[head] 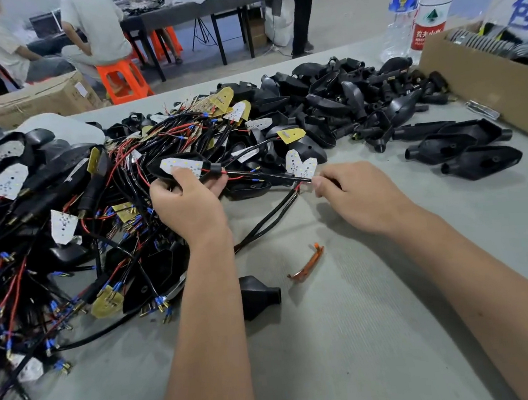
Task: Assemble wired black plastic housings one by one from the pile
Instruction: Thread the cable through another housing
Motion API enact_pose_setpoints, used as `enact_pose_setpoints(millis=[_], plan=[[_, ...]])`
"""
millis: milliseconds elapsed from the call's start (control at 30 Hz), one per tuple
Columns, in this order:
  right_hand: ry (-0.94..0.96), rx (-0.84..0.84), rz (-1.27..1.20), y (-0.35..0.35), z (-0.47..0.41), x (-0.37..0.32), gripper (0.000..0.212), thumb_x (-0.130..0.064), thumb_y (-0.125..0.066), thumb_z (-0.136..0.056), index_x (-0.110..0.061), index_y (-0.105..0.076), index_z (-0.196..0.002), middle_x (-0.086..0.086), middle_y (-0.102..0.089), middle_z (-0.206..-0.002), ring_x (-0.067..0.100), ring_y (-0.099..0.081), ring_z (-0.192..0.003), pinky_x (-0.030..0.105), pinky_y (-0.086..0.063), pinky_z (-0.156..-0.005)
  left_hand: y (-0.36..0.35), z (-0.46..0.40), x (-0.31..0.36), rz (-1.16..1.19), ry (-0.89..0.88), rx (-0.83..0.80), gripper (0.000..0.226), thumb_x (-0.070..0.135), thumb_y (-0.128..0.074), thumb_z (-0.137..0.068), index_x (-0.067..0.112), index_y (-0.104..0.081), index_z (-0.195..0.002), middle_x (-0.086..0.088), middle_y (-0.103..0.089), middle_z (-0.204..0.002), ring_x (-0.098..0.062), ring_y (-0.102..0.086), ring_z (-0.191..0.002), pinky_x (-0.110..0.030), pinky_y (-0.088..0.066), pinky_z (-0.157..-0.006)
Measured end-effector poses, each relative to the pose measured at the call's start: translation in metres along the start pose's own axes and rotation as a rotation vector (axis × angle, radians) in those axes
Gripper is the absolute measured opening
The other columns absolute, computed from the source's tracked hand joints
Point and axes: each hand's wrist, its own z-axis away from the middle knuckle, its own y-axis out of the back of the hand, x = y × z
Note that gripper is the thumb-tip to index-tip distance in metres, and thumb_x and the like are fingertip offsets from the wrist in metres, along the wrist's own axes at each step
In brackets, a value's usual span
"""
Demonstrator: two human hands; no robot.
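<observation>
My left hand [189,203] grips a black plastic housing [182,168] with a white LED board seated in it. From the housing's neck a black sleeved wire [263,176] runs right to my right hand [357,199], which pinches its end between thumb and fingers. A big tangle of wired housings and boards [49,227] covers the table's left side. Empty black housings [343,102] are heaped at the back, and three more [464,151] lie to the right. A lone black cap piece [259,295] lies near my left forearm.
An orange plastic strip [309,263] lies on the grey table [350,336]. A cardboard box [486,81] of parts stands at the right edge, with two water bottles [415,11] behind it. People sit on orange stools [122,79] beyond the table.
</observation>
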Motion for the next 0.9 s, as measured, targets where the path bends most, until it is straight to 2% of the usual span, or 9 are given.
enact_pose_setpoints(millis=[67, 133, 233, 333, 433, 533, 667, 767, 900], plan=[[0.027, -0.025, -0.074, 0.002, -0.002, 0.003, 0.026, -0.022, -0.048, -0.105, -0.011, -0.067, -0.091, -0.001, -0.061, -0.073, 0.017, -0.058, -0.075, 0.036, -0.045, -0.071, 0.001, -0.001, 0.001, 0.019, -0.019, 0.013, 0.008, 0.011, -0.045, -0.106, 0.006, -0.05, -0.103, -0.019, -0.066, -0.096, -0.024, -0.077, -0.066, -0.034, -0.063, -0.064], [0.066, -0.054, -0.131, 0.003, -0.002, 0.006, 0.022, -0.012, -0.05, -0.104, -0.013, -0.071, -0.095, -0.01, -0.056, -0.068, 0.003, -0.054, -0.068, 0.019, -0.038, -0.062, 0.002, -0.003, 0.001, 0.02, -0.025, 0.025, 0.009, 0.012, -0.045, -0.106, 0.007, -0.05, -0.102, -0.019, -0.066, -0.096, -0.024, -0.077, -0.066, -0.034, -0.063, -0.064], [0.132, -0.008, -0.167, 0.003, -0.002, 0.009, 0.023, -0.015, -0.055, -0.105, -0.022, -0.076, -0.104, -0.019, -0.063, -0.072, -0.003, -0.056, -0.072, 0.014, -0.039, -0.067, 0.004, -0.006, 0.001, 0.013, -0.018, 0.037, 0.01, 0.013, -0.045, -0.106, 0.007, -0.05, -0.101, -0.021, -0.067, -0.097, -0.024, -0.077, -0.066, -0.034, -0.063, -0.064], [0.17, 0.078, -0.213, 0.003, -0.001, 0.011, 0.023, -0.02, -0.057, -0.105, -0.029, -0.077, -0.112, -0.044, -0.059, -0.074, -0.013, -0.058, -0.074, 0.007, -0.037, -0.067, 0.005, -0.008, 0.0, -0.001, -0.004, 0.036, 0.011, 0.016, -0.046, -0.106, 0.007, -0.051, -0.101, -0.027, -0.068, -0.104, -0.026, -0.078, -0.071, -0.037, -0.064, -0.066], [0.187, 0.086, -0.284, 0.003, -0.001, 0.009, 0.026, -0.019, -0.059, -0.105, -0.031, -0.076, -0.121, -0.048, -0.06, -0.078, -0.017, -0.059, -0.078, 0.004, -0.038, -0.071, 0.005, -0.009, 0.0, -0.011, 0.015, 0.014, 0.014, 0.016, -0.045, -0.106, 0.004, -0.051, -0.103, -0.027, -0.069, -0.104, -0.028, -0.078, -0.072, -0.039, -0.064, -0.066], [0.186, 0.053, -0.364, 0.003, 0.0, 0.01, 0.027, -0.022, -0.06, -0.104, -0.035, -0.074, -0.124, -0.039, -0.068, -0.084, -0.01, -0.061, -0.076, 0.008, -0.041, -0.073, 0.004, -0.008, 0.001, 0.014, 0.027, 0.005, 0.014, 0.015, -0.045, -0.106, 0.003, -0.05, -0.102, -0.023, -0.068, -0.098, -0.028, -0.078, -0.07, -0.036, -0.063, -0.064], [0.126, 0.022, -0.326, -0.001, -0.002, 0.015, 0.013, -0.034, -0.054, -0.105, -0.031, -0.067, -0.105, -0.007, -0.053, -0.057, 0.006, -0.04, -0.052, 0.019, -0.032, -0.053, 0.004, -0.008, 0.003, 0.025, 0.024, 0.03, 0.014, 0.014, -0.045, -0.107, 0.001, -0.051, -0.105, -0.017, -0.067, -0.092, -0.026, -0.077, -0.068, -0.033, -0.062, -0.062], [0.146, 0.02, -0.25, -0.001, -0.003, 0.016, 0.014, -0.02, -0.057, -0.103, -0.022, -0.062, -0.089, -0.006, -0.059, -0.064, 0.007, -0.046, -0.057, 0.019, -0.032, -0.055, 0.005, -0.008, 0.003, 0.023, 0.027, 0.042, 0.014, 0.014, -0.045, -0.106, 0.001, -0.051, -0.106, -0.017, -0.067, -0.092, -0.026, -0.077, -0.068, -0.032, -0.062, -0.063], [0.173, 0.034, -0.19, -0.002, -0.004, 0.016, 0.013, -0.008, -0.063, -0.099, -0.016, -0.07, -0.091, -0.008, -0.066, -0.072, 0.002, -0.054, -0.065, 0.011, -0.037, -0.061, 0.006, -0.008, 0.003, 0.01, 0.021, 0.034, 0.016, 0.014, -0.045, -0.106, 0.0, -0.052, -0.109, -0.018, -0.068, -0.096, -0.024, -0.078, -0.07, -0.033, -0.063, -0.064]])
